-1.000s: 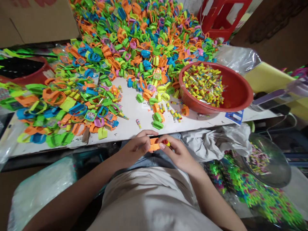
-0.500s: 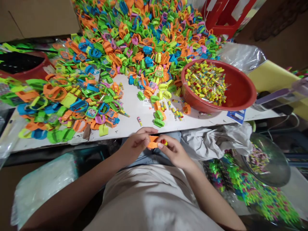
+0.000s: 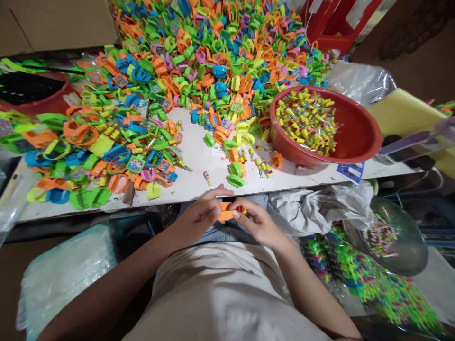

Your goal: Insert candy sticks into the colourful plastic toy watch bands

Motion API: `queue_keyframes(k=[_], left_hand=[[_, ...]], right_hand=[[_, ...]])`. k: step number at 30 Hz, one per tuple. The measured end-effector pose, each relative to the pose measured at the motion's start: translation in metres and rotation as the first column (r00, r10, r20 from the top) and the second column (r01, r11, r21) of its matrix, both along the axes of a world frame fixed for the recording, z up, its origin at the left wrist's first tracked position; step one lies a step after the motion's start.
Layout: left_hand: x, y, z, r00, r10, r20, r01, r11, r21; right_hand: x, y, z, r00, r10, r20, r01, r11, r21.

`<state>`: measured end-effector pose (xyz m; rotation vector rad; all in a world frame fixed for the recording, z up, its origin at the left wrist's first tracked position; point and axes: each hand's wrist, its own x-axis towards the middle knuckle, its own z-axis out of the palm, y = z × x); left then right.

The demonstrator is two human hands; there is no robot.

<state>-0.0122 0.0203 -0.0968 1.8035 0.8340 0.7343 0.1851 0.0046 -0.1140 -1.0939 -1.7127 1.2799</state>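
Between my two hands, just below the table's front edge, is an orange toy watch [image 3: 225, 212]. My left hand [image 3: 201, 214] pinches its left end between thumb and fingers. My right hand [image 3: 259, 221] grips the right end and also has a small yellow and red wrapped candy roll [image 3: 242, 209] among its fingers. On the table ahead lie a single candy roll [image 3: 207, 178] and a pair of green toy watches [image 3: 235, 175]. Several more candy rolls [image 3: 263, 167] lie to the right of these.
A big heap of colourful toy watches [image 3: 213, 61] covers the back of the table [image 3: 188, 151]; another pile [image 3: 95, 161] lies left. At right stands a red basin [image 3: 359, 137] holding yellow candy rolls. Crumpled white plastic [image 3: 320, 208] hangs near a clear bowl [image 3: 412, 241].
The camera view has shifted very slightly. Both hands keep nearly the same grip on the orange watch, with only small finger movement.
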Motion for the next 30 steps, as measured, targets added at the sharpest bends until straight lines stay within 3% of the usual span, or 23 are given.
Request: queue_keyframes(k=[5, 10, 17, 27, 30], left_hand=[[-0.001, 0.003, -0.005, 1.0, -0.022, 0.001, 0.022, 0.999, 0.037], [0.0, 0.003, -0.003, 1.0, -0.003, 0.011, 0.003, 1.0, -0.007], [0.001, 0.002, 0.0, 0.999, 0.015, 0.048, -0.014, 1.0, -0.025], [0.008, -0.007, -0.008, 0.981, 0.066, 0.18, -0.064, 0.998, -0.016], [0.006, -0.007, -0.004, 0.993, 0.023, 0.114, -0.029, 0.999, 0.045]], right_hand=[[-0.001, -0.008, 0.019, 0.987, -0.069, 0.145, 0.062, 0.997, 0.053], [-0.006, -0.006, 0.021, 0.985, -0.051, 0.166, 0.047, 0.998, 0.029], [-0.004, 0.0, 0.019, 0.999, 0.004, 0.034, -0.001, 0.997, -0.074], [-0.006, 0.0, 0.014, 0.974, 0.052, -0.222, -0.097, 0.976, -0.194], [-0.004, 0.002, 0.011, 0.966, 0.059, -0.253, -0.113, 0.973, -0.203]])
